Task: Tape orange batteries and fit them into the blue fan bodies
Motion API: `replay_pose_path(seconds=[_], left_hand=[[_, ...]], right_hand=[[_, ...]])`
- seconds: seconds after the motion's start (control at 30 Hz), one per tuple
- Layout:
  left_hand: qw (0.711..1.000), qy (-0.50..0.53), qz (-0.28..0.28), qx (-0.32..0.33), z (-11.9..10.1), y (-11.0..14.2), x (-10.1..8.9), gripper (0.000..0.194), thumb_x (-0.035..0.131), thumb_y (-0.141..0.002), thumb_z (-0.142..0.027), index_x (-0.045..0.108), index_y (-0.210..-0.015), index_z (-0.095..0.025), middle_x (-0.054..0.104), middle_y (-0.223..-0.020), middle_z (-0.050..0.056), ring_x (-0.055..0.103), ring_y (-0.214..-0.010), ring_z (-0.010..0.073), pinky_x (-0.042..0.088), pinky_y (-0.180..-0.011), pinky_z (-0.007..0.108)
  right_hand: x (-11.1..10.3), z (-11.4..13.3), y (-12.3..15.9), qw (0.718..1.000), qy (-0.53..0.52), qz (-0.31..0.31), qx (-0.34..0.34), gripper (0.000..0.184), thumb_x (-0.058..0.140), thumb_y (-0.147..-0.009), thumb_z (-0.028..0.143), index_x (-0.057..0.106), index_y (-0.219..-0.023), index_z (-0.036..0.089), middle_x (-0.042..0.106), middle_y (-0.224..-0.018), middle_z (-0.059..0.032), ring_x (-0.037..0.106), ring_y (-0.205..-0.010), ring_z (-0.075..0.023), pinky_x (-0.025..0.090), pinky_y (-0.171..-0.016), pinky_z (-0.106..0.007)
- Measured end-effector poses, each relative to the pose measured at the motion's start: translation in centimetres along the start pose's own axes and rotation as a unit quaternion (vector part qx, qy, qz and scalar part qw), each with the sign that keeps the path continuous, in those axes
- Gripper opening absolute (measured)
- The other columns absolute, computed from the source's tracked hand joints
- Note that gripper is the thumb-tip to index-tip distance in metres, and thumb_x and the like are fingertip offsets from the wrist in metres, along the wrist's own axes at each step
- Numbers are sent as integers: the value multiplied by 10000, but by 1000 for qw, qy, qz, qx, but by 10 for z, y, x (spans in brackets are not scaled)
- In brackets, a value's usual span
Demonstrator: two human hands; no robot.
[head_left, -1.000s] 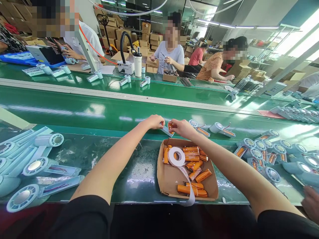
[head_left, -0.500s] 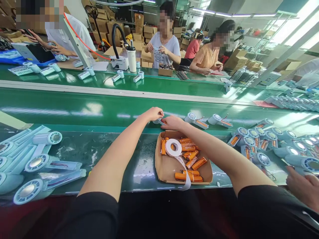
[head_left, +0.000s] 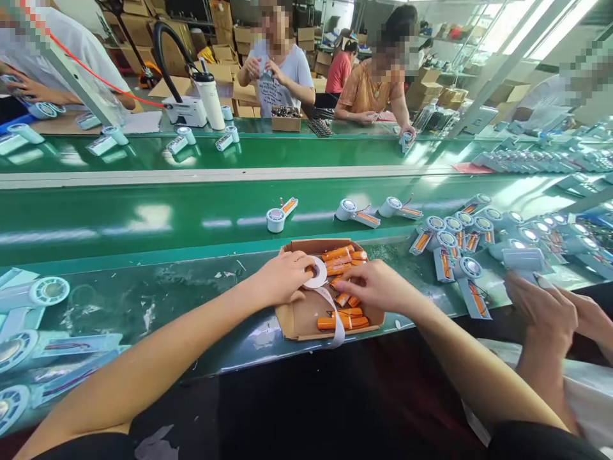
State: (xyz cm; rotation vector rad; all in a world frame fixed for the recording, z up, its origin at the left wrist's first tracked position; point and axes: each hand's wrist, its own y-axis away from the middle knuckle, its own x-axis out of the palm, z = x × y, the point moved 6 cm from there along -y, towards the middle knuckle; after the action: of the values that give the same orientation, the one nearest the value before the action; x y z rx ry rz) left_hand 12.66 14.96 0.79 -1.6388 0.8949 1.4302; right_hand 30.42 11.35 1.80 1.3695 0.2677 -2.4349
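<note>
My left hand [head_left: 287, 278] curls its fingers over the left side of a roll of white tape [head_left: 322, 273] in a shallow cardboard box [head_left: 299, 313]. A loose strip hangs from the roll over the box's front edge. At the box's right side, my right hand [head_left: 380, 285] reaches in with thumb and fingers pinched at the orange battery packs [head_left: 341, 322]; its fingertips partly cover the pack they touch. Beyond the box, a light-blue fan-like unit [head_left: 276, 220] lies on the green belt, an orange pack in its open handle.
Two similar units [head_left: 347, 209] lie farther right on the green belt [head_left: 215, 214]. A cluster of them [head_left: 445, 239] crowds the right bench, near a co-worker's hands [head_left: 541, 310]. More housings [head_left: 48, 292] are stacked at left. People sit across the line.
Both hands have come back from the belt to the cardboard box. The unit they held now lies released on the belt. The view has shifted right, and a co-worker opposite now reaches to a unit.
</note>
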Motion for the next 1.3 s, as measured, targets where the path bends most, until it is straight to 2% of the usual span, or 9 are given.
replay_pose_path(seconds=[0.13,0.3,0.43,0.57,0.77,0.87,0.93,1.03,1.3], left_hand=[[999,-4,-31,19,-14,19,-4,197,648,-983,-133,738,-1144,-204,737,-1324,77,596,-1375,299,531,-1166,470],[977,-72,-199,18,-17,77,-39,311,671,-990,-169,683,-1300,-194,749,-1299,84,463,-1535,363,490,-1242,598],[964,-91,-241,-62,-16,117,-47,408,658,-959,-103,649,-1349,-222,761,-1247,92,456,-1529,396,576,-1155,630],[959,-70,-255,-105,-21,127,-41,402,651,-966,-102,633,-1356,-203,746,-1240,111,444,-1536,400,639,-1093,549],[963,-42,-245,-107,-28,125,-29,399,648,-965,-103,645,-1340,-238,749,-1248,66,492,-1495,356,633,-1105,515],[962,-33,-251,-104,-30,130,-25,353,613,-976,-74,666,-1282,-242,747,-1211,54,562,-1411,330,586,-1160,563],[964,-31,-249,-92,-36,133,-25,342,579,-974,-32,684,-1238,-222,747,-1144,58,582,-1371,317,550,-1199,597],[972,-34,-217,-83,-45,131,-24,385,577,-940,11,724,-1219,-210,750,-1110,68,562,-1384,326,585,-1171,568],[988,-18,-147,-47,-64,112,-21,523,634,-909,18,735,-1336,-267,731,-1266,55,475,-1488,327,643,-1120,446]], right_hand=[[34,22,20,996,74,53,-23,386,648,-990,416,714,-649,249,693,-615,-47,635,-586,-215,474,-624,-344],[31,66,52,978,-88,95,-165,472,516,-1068,398,691,-635,337,712,-656,-18,677,-645,-222,544,-656,-356],[37,79,51,946,-123,169,-246,317,625,-1018,444,760,-735,395,767,-714,24,731,-692,-196,545,-634,-307],[42,46,-13,991,73,68,-90,227,711,-993,465,777,-907,265,816,-904,-92,782,-887,-293,568,-743,-343],[50,22,-57,982,178,62,19,326,684,-985,352,685,-1247,157,822,-1033,-176,790,-901,-354,557,-733,-362],[30,8,-44,991,114,25,57,393,622,-973,229,648,-1358,159,836,-959,-114,796,-911,-304,588,-777,-346],[13,-1,-26,997,-31,-26,66,430,635,-975,265,660,-1398,190,849,-999,-80,802,-931,-273,626,-824,-353],[-1,-4,6,965,-231,-116,44,366,656,-987,387,756,-1311,250,844,-1143,-55,811,-943,-249,668,-815,-361],[13,24,54,944,-250,-214,-2,293,730,-939,344,840,-1205,290,847,-905,0,820,-820,-239,702,-829,-373]])
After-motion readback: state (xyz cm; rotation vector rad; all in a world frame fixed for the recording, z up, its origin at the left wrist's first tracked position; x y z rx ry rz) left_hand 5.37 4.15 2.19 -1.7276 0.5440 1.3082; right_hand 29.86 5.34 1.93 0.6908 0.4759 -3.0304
